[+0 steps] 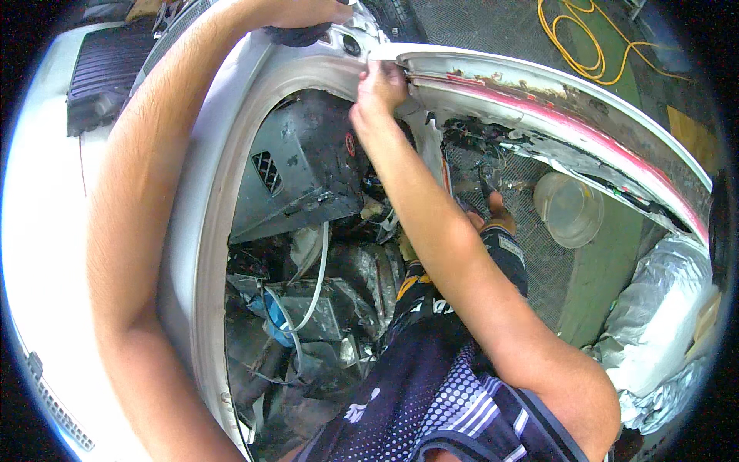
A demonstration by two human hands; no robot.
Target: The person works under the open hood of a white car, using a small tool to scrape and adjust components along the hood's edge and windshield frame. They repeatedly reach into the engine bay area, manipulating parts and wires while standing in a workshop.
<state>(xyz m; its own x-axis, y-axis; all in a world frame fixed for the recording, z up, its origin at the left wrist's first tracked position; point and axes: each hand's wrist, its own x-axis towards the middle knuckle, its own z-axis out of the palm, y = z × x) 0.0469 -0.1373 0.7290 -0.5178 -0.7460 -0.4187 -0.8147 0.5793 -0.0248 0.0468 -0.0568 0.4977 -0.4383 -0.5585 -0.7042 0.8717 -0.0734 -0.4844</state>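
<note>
My left arm reaches along the white car body, and my left hand rests near the windscreen's lower corner, beside a black rounded piece. Its fingers are mostly cut off by the upper edge. My right hand has its fingers curled at the front end of the open car door, where it meets the door frame. What those fingers hold, if anything, is hidden. The door has a white outer skin and a red stripe along its worn upper edge.
A stripped dashboard and a loose pale hose show inside the cabin. Beyond the door are a translucent bucket, a silvery plastic-wrapped bundle and a coiled yellow hose. A black ribbed panel lies on the car at left.
</note>
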